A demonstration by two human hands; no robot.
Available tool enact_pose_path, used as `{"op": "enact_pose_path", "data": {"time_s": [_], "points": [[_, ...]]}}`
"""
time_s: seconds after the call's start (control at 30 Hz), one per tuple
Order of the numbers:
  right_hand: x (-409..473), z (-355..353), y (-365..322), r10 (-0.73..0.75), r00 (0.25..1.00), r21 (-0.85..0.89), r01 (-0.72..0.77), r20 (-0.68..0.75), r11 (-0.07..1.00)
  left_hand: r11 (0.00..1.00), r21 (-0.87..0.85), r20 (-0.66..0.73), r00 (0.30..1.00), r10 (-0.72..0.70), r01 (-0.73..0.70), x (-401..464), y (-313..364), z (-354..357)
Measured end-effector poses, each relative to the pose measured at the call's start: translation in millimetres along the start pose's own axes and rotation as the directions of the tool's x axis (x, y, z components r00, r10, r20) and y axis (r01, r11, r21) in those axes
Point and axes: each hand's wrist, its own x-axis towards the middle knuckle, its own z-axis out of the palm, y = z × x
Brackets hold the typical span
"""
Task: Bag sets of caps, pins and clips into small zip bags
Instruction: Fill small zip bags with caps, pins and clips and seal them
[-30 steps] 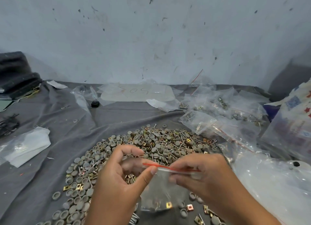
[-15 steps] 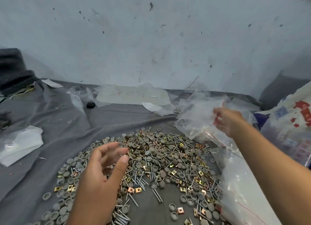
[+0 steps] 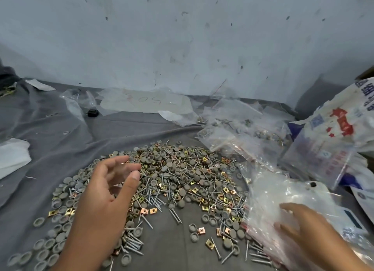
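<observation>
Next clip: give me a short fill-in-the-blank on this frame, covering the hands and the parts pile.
1. The right hand rests on a stack of empty ____ bags.
2. The left hand hovers over the pile of caps, pins and clips, holding ____.
3. The pile lies on a ____ cloth.
4. The round caps are ____ in colour.

Missing words: zip; nothing; grey; grey

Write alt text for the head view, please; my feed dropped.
The left hand hovers open over a pile of grey caps, pins and brass clips on grey cloth, while the right hand rests on a stack of empty zip bags.
</observation>
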Motion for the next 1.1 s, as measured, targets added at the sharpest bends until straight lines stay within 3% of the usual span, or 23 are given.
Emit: {"op": "enact_pose_path", "data": {"time_s": [0.13, 0.37, 0.47, 0.57, 0.7, 0.8, 0.87, 0.93, 1.03, 1.1], "points": [[0.0, -2.9, 0.2, -0.004, 0.968, 0.220, 0.061, -0.251, 0.974, 1.000, 0.003, 0.018, 1.000, 0.001, -0.001, -2.3, 1.9, 1.4], [4.8, -40.7, -21.8, 0.024, 0.923, 0.420, 0.151, -0.385, 0.895, 1.000, 0.000, 0.063, 0.998, -0.001, 0.001, -1.6, 0.6, 4.7], [3.3, -62.4, -41.8, 0.037, 0.899, 0.572, 0.245, -0.436, 0.783, 1.000, 0.002, 0.064, 0.998, -0.002, 0.001, -0.9, -0.6, 6.4], [-1.8, -83.0, -72.6, 0.020, 0.893, 0.719, 0.348, -0.449, 0.602, 1.000, -0.007, 0.069, 0.998, 0.003, -0.003, -1.0, -0.8, 10.1], [-9.0, -96.0, -118.4, -0.063, 0.940, 0.902, 0.339, -0.334, 0.267, 0.999, 0.011, 0.117, 0.993, 0.034, -0.036, -3.9, -2.1, 17.1], [-15.0, -91.9, -151.6, -0.267, 0.957, 0.992, 0.123, -0.113, 0.019, 0.988, -0.146, 0.255, 0.967, -0.009, 0.048, -5.1, -0.8, 21.3], [-20.7, -80.9, -172.1, -0.418, 0.908, 0.999, -0.041, 0.024, -0.032, 0.918, -0.336, 0.363, 0.928, -0.081, 0.211, -4.8, 1.6, 23.6], [-22.3, -64.8, -187.1, -0.470, 0.875, 0.981, -0.174, 0.113, -0.088, 0.833, -0.435, 0.425, 0.893, -0.146, 0.343, -3.7, 4.2, 23.6], [-20.5, -39.3, -195.4, -0.517, 0.831, 0.928, -0.333, 0.206, -0.165, 0.786, -0.511, 0.289, 0.931, -0.224, 0.348, -1.5, 4.7, 20.4], [-24.3, -26.2, -194.1, -0.608, 0.762, 0.929, -0.355, 0.223, -0.104, 0.726, -0.597, 0.170, 0.938, -0.301, 0.341, 2.5, 3.3, 18.8]]}}
